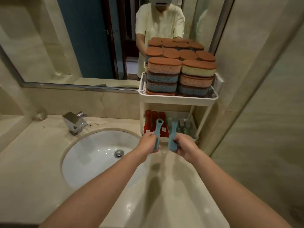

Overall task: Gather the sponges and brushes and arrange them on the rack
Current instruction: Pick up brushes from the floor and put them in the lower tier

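Blue plastic fills both your fists: your left hand (148, 142) is curled round the head end of a blue plastic brush with a hanging hole in its handle (158, 129). Your right hand (184, 145) grips a second blue plastic brush (173, 132) the same way. Both handles point up and away from you, side by side but not touching. You hold them by the heads, I judge, so the slim handles can lead into the lower shelf of the white plastic two-tier rack (177, 98). It stands on the beige stone counter (32, 162), to the right of the white oval basin (92, 153). That shelf is the sensible target, because the top tray is packed with brown-topped oval sponges in blue, pink and yellow (164, 69), piled several high with no room for long tools. Below, red-handled brushes (148, 122) sit at the left and pale green ones (182, 125) at the right, with a gap between them just behind your two blue handles. Sorting by colour seems the reason for that gap. Your right brush's tip is blurred, so I cannot tell whether it is past the shelf's front edge. By my reading the sponges are done and the brushes are nearly in.
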